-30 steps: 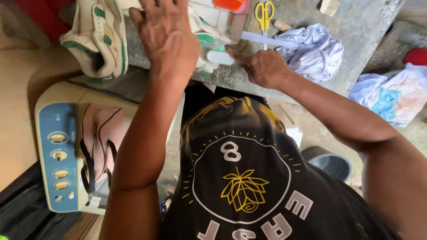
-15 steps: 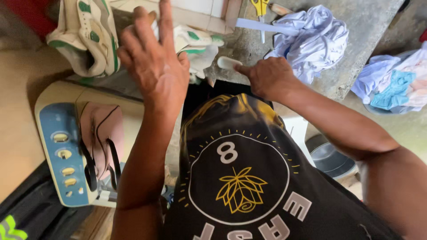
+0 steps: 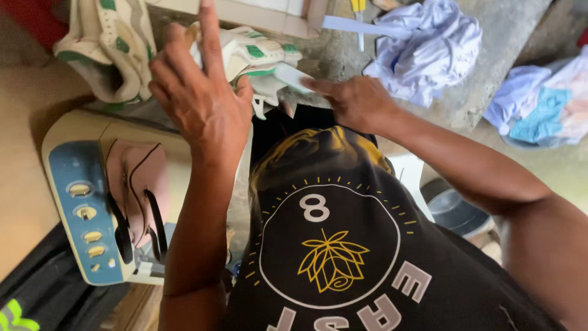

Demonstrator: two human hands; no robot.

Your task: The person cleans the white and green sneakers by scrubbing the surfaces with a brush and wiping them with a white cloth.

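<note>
My left hand (image 3: 199, 101) has drawn back from the far part of the desk (image 3: 484, 55) toward its near edge; it now hovers with fingers spread over the white-and-green sneaker (image 3: 251, 58) there. My right hand (image 3: 355, 101) has slid left along the near edge, and the small white brush (image 3: 293, 76) in its fingertips now touches that sneaker instead of lying apart from it. The yellow scissors (image 3: 358, 6) have slipped almost out of the top of my view, and the orange object is gone from sight.
</note>
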